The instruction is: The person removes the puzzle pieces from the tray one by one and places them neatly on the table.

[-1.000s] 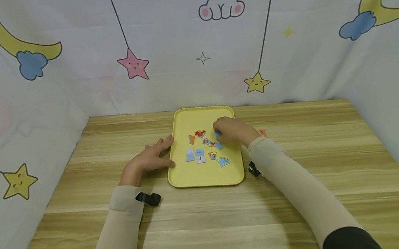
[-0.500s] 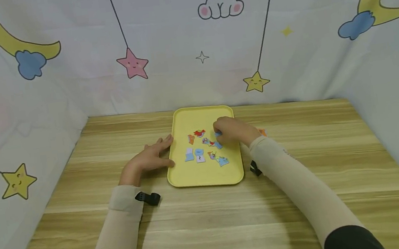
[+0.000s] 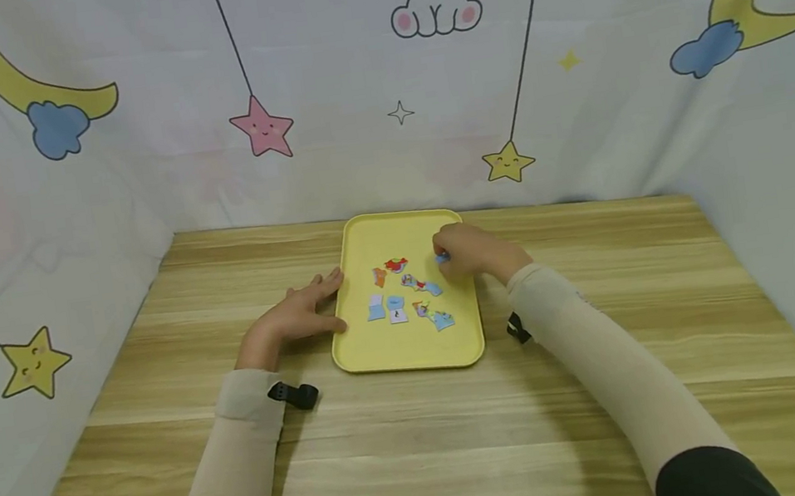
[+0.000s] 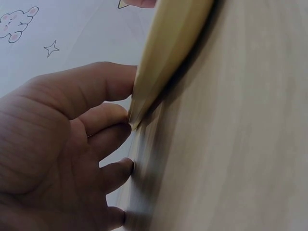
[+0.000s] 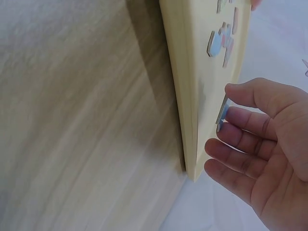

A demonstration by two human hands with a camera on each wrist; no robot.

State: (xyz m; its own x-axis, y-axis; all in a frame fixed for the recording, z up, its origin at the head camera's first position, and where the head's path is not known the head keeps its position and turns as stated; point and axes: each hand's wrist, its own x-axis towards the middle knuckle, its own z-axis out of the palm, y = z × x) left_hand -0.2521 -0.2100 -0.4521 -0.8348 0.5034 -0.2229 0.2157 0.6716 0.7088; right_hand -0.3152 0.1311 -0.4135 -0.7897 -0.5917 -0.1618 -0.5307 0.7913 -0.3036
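Observation:
A yellow tray (image 3: pixel 411 352) lies on the wooden table with several small jigsaw puzzle pieces on it. My left hand (image 3: pixel 291 314) rests at the tray's left edge, thumb and fingertips touching the rim. Over the tray's right side, my right hand (image 3: pixel 473 250) pinches a blue puzzle piece (image 5: pixel 223 109) between thumb and fingers, seen edge-on in the right wrist view. To its left lie a red piece (image 3: pixel 396 265), an orange piece (image 3: pixel 380 277) and a blue-and-red strip (image 3: pixel 421 285). Nearer me are two blue-and-white pieces (image 3: pixel 375 308) and a blue-and-orange cluster (image 3: pixel 442 320).
The wooden table (image 3: pixel 425 454) extends around the tray. Behind it and at both sides hangs a white cloth (image 3: pixel 357 169) printed with stars, moons and a small animal.
My right hand has moved slightly right and away from me with the blue puzzle piece. An orange patch beside the right wrist is now hidden. The left hand has stayed in place.

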